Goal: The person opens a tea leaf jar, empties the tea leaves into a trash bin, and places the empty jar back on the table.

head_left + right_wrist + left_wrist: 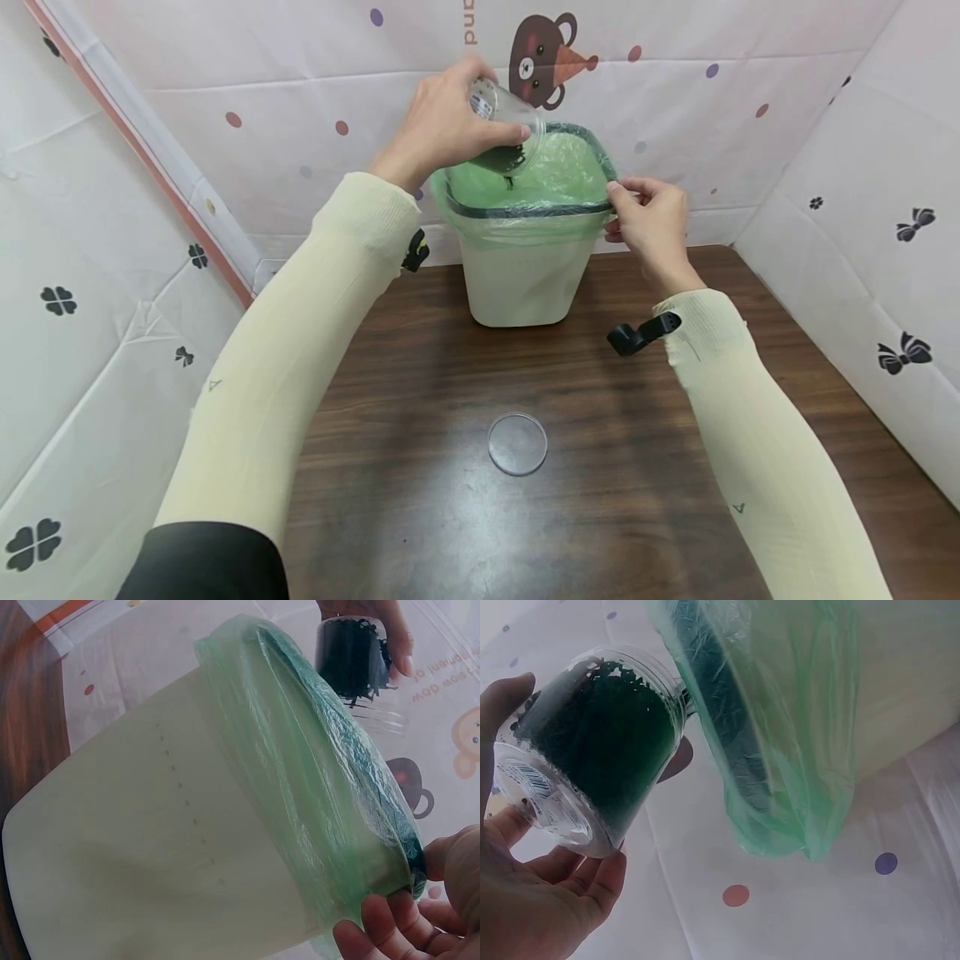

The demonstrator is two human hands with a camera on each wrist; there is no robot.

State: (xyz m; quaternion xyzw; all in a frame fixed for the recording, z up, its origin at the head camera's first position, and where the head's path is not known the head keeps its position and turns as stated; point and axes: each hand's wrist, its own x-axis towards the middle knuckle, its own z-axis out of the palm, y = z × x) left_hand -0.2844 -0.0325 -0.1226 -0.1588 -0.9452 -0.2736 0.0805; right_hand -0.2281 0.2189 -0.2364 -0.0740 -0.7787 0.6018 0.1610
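My left hand grips a clear plastic jar and holds it tilted, mouth downward, over a trash can. Dark flakes or leaves fill much of the jar, and a few dark bits hang just below its mouth in the head view. A barcode label shows on the jar's base. The can is pale, with a dark rim and a green plastic bag lining it and folded over the outside. My right hand pinches the bag-covered rim at its right corner, thumb on top and fingers below.
A round clear lid lies on the dark wooden table in front of the can. Printed cloth walls stand close behind the can and on both sides.
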